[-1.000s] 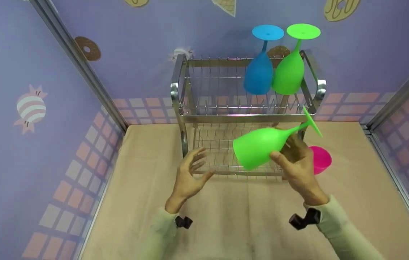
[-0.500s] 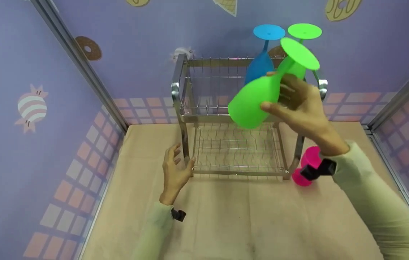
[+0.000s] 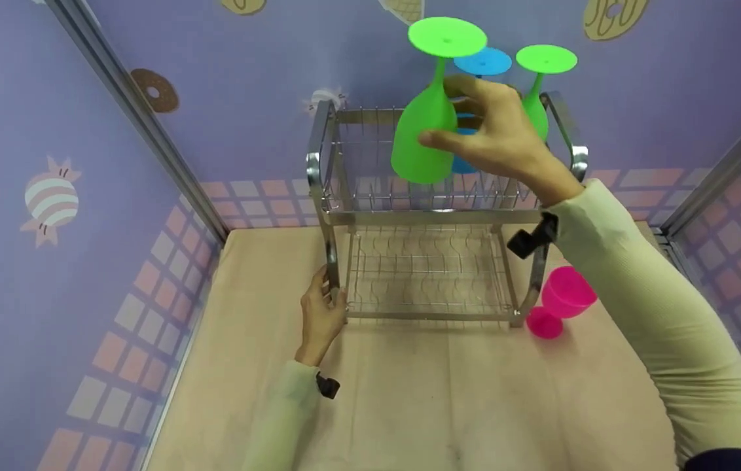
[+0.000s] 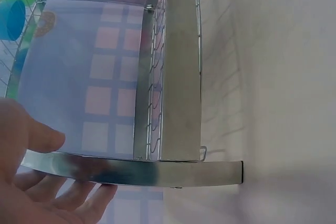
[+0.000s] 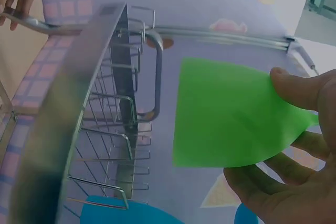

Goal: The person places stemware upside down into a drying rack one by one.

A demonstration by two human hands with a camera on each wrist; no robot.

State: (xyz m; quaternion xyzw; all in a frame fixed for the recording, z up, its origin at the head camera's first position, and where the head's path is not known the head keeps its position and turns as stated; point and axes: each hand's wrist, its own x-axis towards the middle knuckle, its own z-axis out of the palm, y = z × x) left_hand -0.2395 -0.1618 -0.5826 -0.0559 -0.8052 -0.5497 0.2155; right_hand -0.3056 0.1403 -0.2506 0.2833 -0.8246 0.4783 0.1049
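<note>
My right hand (image 3: pixel 498 134) grips a green goblet (image 3: pixel 424 140) by its bowl, upside down, thumb in front and fingers behind. It hangs over the upper tier of a metal dish rack (image 3: pixel 436 218), left of a blue goblet (image 3: pixel 483 61) and another green goblet (image 3: pixel 534 111), both standing inverted there. In the right wrist view the held bowl's rim faces the rack wires, with a gap between. My left hand (image 3: pixel 323 314) holds the rack's left front leg; in the left wrist view the thumb is on one side of the metal bar (image 4: pixel 131 172), the fingers on the other.
A pink goblet (image 3: pixel 568 292) is at the right of the rack on the beige cloth (image 3: pixel 410 392), its foot near the rack's right leg. The lower tier (image 3: pixel 433 271) is bare wire. Patterned walls (image 3: pixel 82 131) enclose the sides and back.
My right hand has raised the green goblet from in front of the lower tier to over the upper one, turning it upside down. My left hand has moved left onto the rack's leg.
</note>
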